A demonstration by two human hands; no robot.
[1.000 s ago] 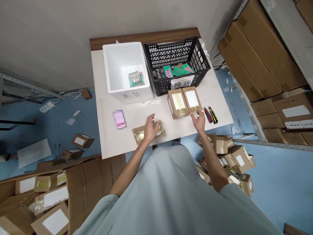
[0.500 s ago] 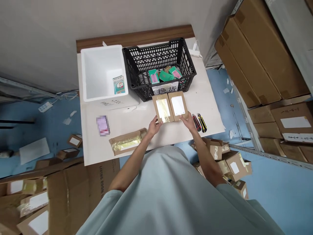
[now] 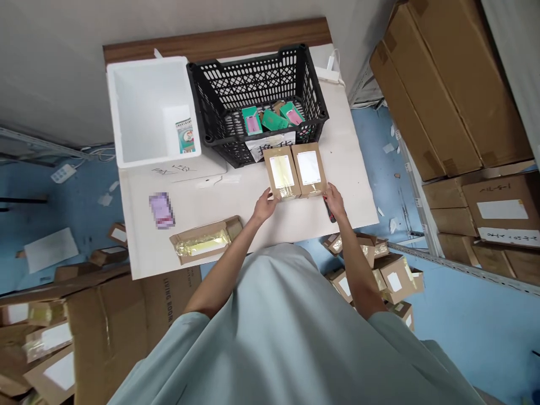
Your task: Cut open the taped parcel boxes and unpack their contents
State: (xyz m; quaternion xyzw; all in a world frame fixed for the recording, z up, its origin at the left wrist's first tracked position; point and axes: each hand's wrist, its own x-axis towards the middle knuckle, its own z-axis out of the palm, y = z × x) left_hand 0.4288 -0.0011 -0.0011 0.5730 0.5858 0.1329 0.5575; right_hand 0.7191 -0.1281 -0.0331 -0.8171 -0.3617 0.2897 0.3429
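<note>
Red cutter (image 3: pixel 329 211) partly behind right grip (image 3: pixel 336 200)

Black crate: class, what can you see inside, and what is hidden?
In the black crate are three green items, two with pink faces, and something brown partly behind them. Whatever lies beneath is covered.

A loose, softly creased, pale grey-green top (image 3: pixel 291 332) filled the frame's bottom centre, its short sleeves (image 3: pixel 183 334) plain.
</note>
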